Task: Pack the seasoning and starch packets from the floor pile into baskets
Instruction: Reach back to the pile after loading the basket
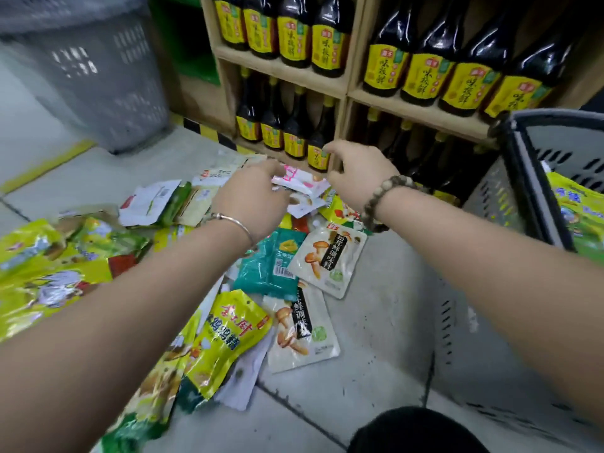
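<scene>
Packing at an early stage, both grips on one packet at the top of the pile

Head view: the pile of packets (228,338) sprawls over the floor (385,325) from the lower left to the centre, so by my reading most of the work is left. The basket (490,197) at the right edge holds a few yellow-green packets (578,220). A second grey basket (98,76) at upper left is too blurred to show its contents. At centre, below the shelf of dark bottles (425,70), the left grip (248,197) pinches a white-and-pink packet (300,179) at its left end. The right grip (356,173), fingers curved and spread from the thumb, sits at the packet's right end; whether it has closed on it I cannot tell.
</scene>
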`<move>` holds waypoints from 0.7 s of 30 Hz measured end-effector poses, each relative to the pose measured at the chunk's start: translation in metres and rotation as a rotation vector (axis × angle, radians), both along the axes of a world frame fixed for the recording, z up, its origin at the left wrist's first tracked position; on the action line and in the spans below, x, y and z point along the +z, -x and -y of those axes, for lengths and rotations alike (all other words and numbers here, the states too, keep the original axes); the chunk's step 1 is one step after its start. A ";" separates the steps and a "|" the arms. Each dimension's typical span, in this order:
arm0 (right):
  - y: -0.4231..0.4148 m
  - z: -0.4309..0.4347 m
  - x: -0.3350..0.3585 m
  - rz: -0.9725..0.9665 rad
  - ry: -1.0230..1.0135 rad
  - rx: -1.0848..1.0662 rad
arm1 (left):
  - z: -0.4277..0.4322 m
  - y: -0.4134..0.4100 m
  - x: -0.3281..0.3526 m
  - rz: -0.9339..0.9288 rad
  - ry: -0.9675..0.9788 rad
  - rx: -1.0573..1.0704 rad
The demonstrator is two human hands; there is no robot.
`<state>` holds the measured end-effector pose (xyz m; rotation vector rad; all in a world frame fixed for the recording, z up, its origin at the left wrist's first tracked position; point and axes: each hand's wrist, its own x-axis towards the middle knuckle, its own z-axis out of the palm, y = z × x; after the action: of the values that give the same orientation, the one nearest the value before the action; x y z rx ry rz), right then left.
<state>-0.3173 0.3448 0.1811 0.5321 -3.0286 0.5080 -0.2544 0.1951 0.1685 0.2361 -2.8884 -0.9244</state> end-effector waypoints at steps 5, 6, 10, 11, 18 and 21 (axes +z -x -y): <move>-0.008 0.048 -0.025 0.053 -0.212 0.052 | 0.070 -0.024 -0.040 0.074 0.031 0.054; -0.008 0.054 -0.032 0.052 -0.254 0.066 | 0.080 -0.027 -0.050 0.091 0.029 0.070; -0.009 0.072 -0.067 0.085 -0.409 0.122 | 0.107 -0.034 -0.093 0.155 0.028 0.102; -0.007 0.076 -0.079 0.093 -0.424 0.133 | 0.111 -0.034 -0.105 0.167 0.033 0.109; 0.009 0.105 -0.164 0.234 -0.475 0.262 | 0.143 -0.036 -0.183 0.297 0.070 0.169; 0.016 0.121 -0.196 0.289 -0.403 0.265 | 0.155 -0.048 -0.208 0.319 0.136 0.178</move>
<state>-0.3334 0.2234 -0.0146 0.9640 -3.3719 -0.0378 -0.2062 0.0405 -0.0395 0.6732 -3.1300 -0.7137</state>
